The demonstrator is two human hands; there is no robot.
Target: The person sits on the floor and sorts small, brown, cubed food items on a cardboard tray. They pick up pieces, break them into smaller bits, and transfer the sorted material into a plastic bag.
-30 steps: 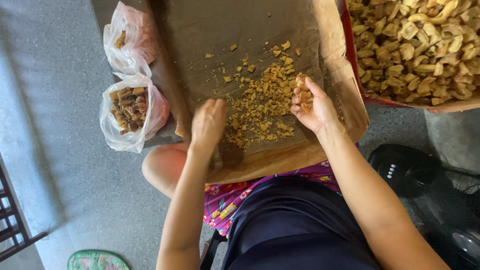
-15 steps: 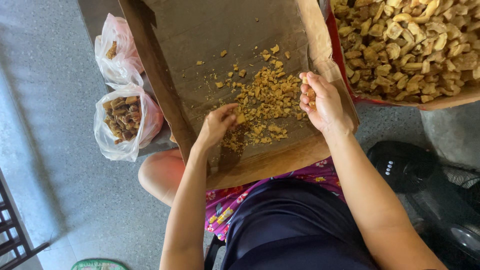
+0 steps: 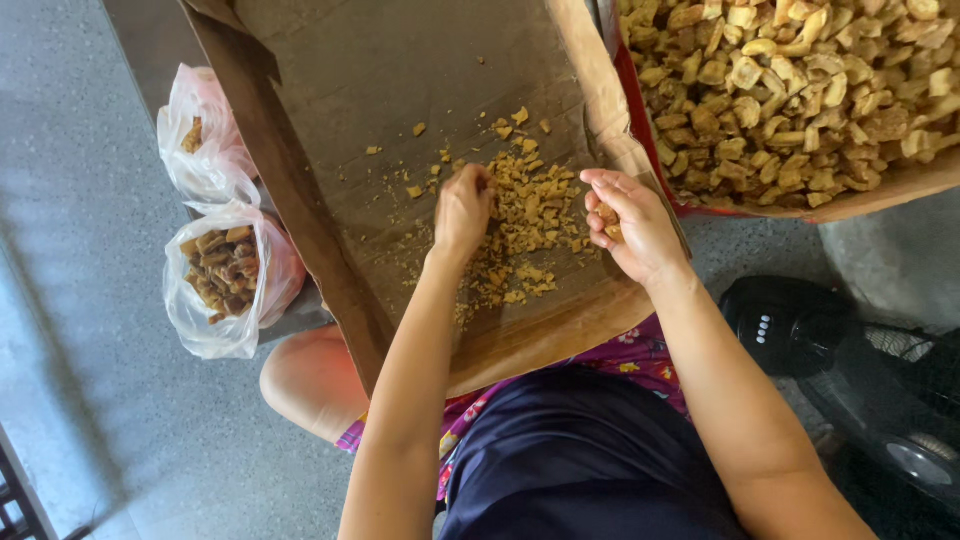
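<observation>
Golden-brown fried snack crumbs [image 3: 525, 225] lie heaped on a flattened brown cardboard sheet [image 3: 400, 90], between both hands; the left hand [image 3: 462, 212] pinches downward into them, the right hand [image 3: 630, 225] cups several pieces.

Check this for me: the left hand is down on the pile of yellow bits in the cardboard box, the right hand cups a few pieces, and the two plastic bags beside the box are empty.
Not quite. In the head view the two bags are not empty: both hold brown pieces. The rest stands: the left hand is on the pile in the box, and the right hand cups a few pieces.
</observation>
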